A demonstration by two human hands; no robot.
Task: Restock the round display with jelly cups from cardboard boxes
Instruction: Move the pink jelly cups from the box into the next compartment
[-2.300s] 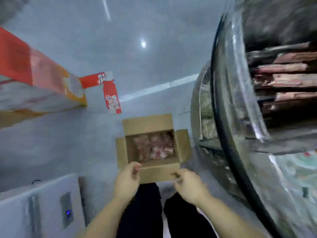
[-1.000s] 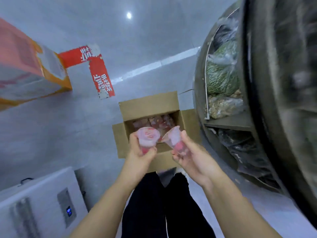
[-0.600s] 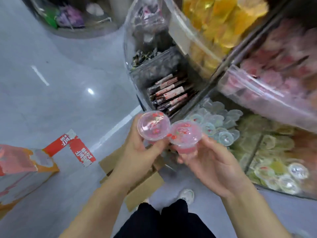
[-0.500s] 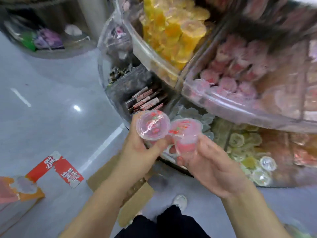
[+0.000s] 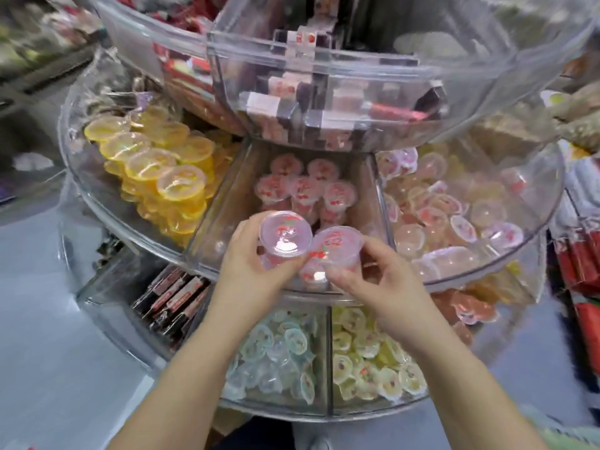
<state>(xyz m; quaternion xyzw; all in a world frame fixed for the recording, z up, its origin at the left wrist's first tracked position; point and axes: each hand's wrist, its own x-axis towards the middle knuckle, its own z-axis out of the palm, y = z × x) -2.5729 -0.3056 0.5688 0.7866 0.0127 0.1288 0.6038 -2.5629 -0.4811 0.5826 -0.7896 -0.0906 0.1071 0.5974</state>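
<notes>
Two cups held over the pink bin.
Left hand (image 5: 250, 267) gripped one cup (image 5: 285, 233), right hand (image 5: 373, 280) pinched another cup (image 5: 336, 246), lids up, touching; both sat just above the bin's (image 5: 224, 219) bare front, stacked cups (image 5: 305, 190) behind; hands equally near.

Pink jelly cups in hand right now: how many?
2: one in the left hand, one in the right hand, side by side above the pink compartment.

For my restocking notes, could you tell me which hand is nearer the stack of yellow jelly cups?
Left. The left hand is just right of the yellow jelly cups; the right hand is farther right.
</notes>
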